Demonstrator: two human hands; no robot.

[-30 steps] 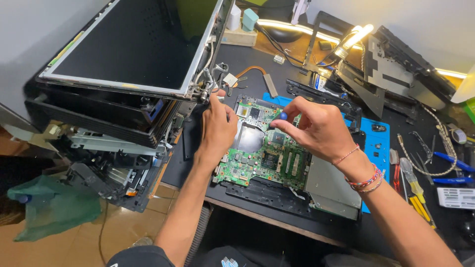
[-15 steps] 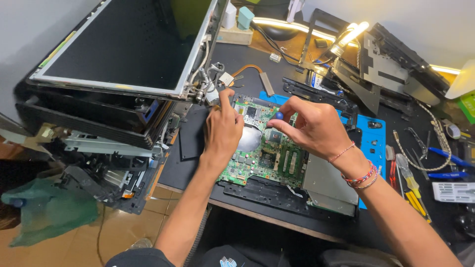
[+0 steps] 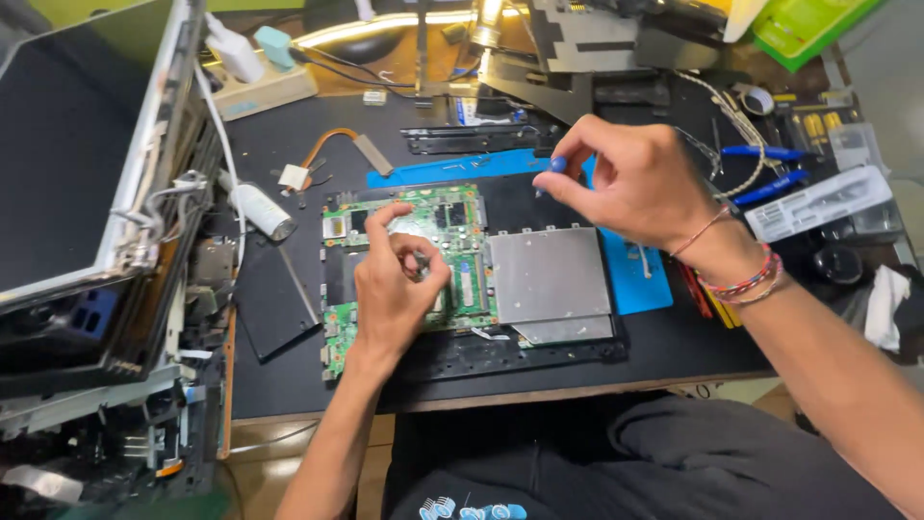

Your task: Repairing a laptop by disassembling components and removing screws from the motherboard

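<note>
A green laptop motherboard (image 3: 448, 217) lies on the black desk, with a silver metal plate (image 3: 549, 274) on its right half. My left hand (image 3: 395, 289) rests on the board with the fingers pinched on a small part over its middle. My right hand (image 3: 630, 178) is raised above the plate and holds a blue-capped screwdriver (image 3: 556, 166) between thumb and fingers, tip down. Bead bracelets circle my right wrist.
A stripped laptop screen and chassis (image 3: 87, 173) stand at the left. A blue work mat (image 3: 630, 279) lies under the board. Screwdrivers and tools (image 3: 770, 154) sit at the right, a power strip (image 3: 260, 91) and metal brackets at the back. My dark-trousered lap is below the desk edge.
The camera has swung right and closer. My right hand lifted off the board and moved right with the screwdriver; my left hand slid from the board's top-left corner to its middle.
</note>
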